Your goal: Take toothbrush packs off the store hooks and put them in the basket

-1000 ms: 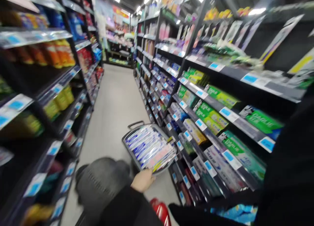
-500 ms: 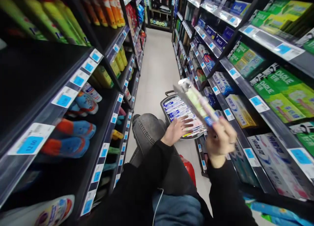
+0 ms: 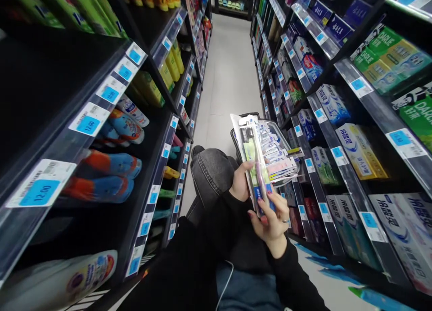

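A packaged toothbrush [image 3: 254,160] with a green and blue card is held tilted over my lap, its clear front facing me. My left hand [image 3: 241,181] grips the pack's left edge near the middle. At the lower end, my right hand [image 3: 272,218] pinches the pack between thumb and fingers. Behind it on the floor stands a dark-rimmed basket [image 3: 293,142], filled with several toothbrush packs [image 3: 275,151] in white, blue and pink. The held pack hides the basket's left part.
Left shelves carry blue and orange bottles [image 3: 113,191] and yellow packs [image 3: 168,70]. On the right shelves sit toothpaste boxes [image 3: 361,151] and green boxes [image 3: 388,59]. The pale aisle floor [image 3: 227,72] runs between them. My bent knee [image 3: 212,173] is beside the basket.
My right hand has brought the toothbrush pack left and down, in front of me. My left hand, open before, now holds the pack too. The view has tipped downward.
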Demonstrator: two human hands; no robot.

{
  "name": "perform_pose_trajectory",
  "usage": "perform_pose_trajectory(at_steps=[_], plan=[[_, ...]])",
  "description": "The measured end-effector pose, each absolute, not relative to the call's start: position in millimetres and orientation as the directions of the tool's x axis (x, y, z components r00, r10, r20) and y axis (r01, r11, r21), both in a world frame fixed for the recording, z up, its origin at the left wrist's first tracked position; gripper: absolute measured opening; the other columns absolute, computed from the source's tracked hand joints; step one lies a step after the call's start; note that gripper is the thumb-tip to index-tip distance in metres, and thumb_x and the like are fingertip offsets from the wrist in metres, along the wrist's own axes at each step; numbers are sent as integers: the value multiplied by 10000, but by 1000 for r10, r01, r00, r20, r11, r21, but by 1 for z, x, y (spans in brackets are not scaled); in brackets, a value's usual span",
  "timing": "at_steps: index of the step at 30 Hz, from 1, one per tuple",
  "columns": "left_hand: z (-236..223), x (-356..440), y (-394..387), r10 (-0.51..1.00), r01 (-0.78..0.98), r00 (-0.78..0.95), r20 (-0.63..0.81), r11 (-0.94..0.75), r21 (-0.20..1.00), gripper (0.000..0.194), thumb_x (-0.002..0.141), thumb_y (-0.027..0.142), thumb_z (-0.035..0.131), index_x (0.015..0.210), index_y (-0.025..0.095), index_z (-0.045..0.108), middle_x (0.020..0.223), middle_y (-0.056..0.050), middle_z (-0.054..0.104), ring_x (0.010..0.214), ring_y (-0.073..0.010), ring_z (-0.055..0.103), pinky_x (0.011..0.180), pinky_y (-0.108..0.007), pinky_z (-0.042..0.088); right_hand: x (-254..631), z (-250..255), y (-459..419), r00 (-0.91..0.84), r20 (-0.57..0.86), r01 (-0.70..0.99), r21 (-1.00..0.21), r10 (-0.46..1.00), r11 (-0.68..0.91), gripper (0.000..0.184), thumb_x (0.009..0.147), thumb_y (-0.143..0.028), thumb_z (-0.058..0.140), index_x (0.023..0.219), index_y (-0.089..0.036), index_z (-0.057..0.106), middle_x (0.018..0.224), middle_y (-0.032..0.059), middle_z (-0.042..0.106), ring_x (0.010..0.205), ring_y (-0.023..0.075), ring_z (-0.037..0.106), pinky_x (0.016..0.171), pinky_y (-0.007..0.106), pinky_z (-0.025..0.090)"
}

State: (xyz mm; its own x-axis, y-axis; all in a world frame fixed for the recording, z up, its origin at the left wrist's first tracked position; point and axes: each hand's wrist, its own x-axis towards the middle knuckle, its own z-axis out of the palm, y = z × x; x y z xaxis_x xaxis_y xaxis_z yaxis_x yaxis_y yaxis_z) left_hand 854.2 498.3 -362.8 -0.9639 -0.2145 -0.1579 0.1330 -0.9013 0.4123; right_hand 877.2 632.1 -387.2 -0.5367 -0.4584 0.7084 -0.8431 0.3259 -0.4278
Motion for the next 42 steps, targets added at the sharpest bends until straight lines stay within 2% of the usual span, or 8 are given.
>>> perform_pose_trajectory(at_steps=[10, 15, 19, 23, 26, 33, 38, 42], plan=[[-353, 854, 504, -134, 50, -963, -234, -940, 336, 430, 686, 342, 534, 1021, 89, 627, 820, -92, 718, 828, -285, 692, 752, -396, 555, 871, -364, 628, -768, 553, -641, -670, -323, 375, 459, 820, -184, 577, 1227, -361, 464, 1079, 88, 484, 1058, 271, 518, 862, 515, 489], [-359, 854, 502, -67, -6, -972, -227, -952, 305, 449, 699, 339, 526, 1052, 78, 620, 826, -104, 722, 769, -281, 691, 692, -389, 556, 862, -364, 637, -923, 209, -316, -890, -322, 327, 371, 831, -273, 572, 1196, -299, 513, 1176, 71, 545, 1120, 258, 518, 954, 493, 434], [-360, 854, 498, -13, -70, -973, -228, -934, 351, 451, 683, 325, 517, 1039, 66, 617, 746, -95, 695, 570, -205, 642, 501, -294, 505, 852, -365, 645, -952, -57, 47, -998, -300, 41, 324, 769, -298, 661, 1076, -256, 569, 990, 26, 596, 873, 174, 581, 782, 344, 494], [-356, 854, 498, -27, 3, -998, -65, -939, 345, 479, 662, 304, 509, 1083, 93, 594, 739, -57, 646, 509, -147, 575, 466, -262, 462, 846, -360, 654, -826, -214, 459, -793, -521, -401, 261, 762, -332, 632, 989, -217, 572, 609, -70, 385, 453, 56, 330, 426, 177, 327], [-352, 853, 499, -55, 39, -998, -34, -936, 350, 484, 665, 312, 506, 1100, 114, 581, 728, -35, 606, 522, -151, 562, 477, -274, 457, 843, -360, 661, -754, -215, 623, -533, -621, -572, 195, 791, -347, 580, 931, -218, 538, 554, -107, 248, 384, 29, 93, 344, 150, 148], [-351, 852, 498, -103, 85, -994, -25, -919, 385, 427, 685, 310, 523, 1078, 155, 583, 761, -34, 590, 555, -159, 547, 499, -290, 450, 840, -371, 664, -717, -158, 687, -324, -679, -651, 143, 840, -332, 543, 900, -214, 489, 512, -127, 177, 366, 38, 31, 338, 179, 86], [-351, 852, 498, -109, 99, -994, -9, -928, 360, 411, 686, 321, 532, 1051, 147, 601, 761, -42, 598, 570, -161, 552, 504, -286, 450, 842, -366, 663, -752, -221, 638, -476, -621, -605, 210, 833, -397, 534, 919, -206, 526, 523, -112, 210, 401, 53, 77, 388, 190, 153], [-352, 852, 499, -105, 98, -995, -2, -940, 327, 410, 688, 326, 547, 1041, 131, 618, 764, -54, 623, 586, -165, 575, 511, -284, 460, 846, -360, 658, -826, -198, 467, -765, -527, -444, 222, 865, -394, 484, 954, -203, 553, 542, -76, 326, 426, 73, 192, 432, 212, 221]])
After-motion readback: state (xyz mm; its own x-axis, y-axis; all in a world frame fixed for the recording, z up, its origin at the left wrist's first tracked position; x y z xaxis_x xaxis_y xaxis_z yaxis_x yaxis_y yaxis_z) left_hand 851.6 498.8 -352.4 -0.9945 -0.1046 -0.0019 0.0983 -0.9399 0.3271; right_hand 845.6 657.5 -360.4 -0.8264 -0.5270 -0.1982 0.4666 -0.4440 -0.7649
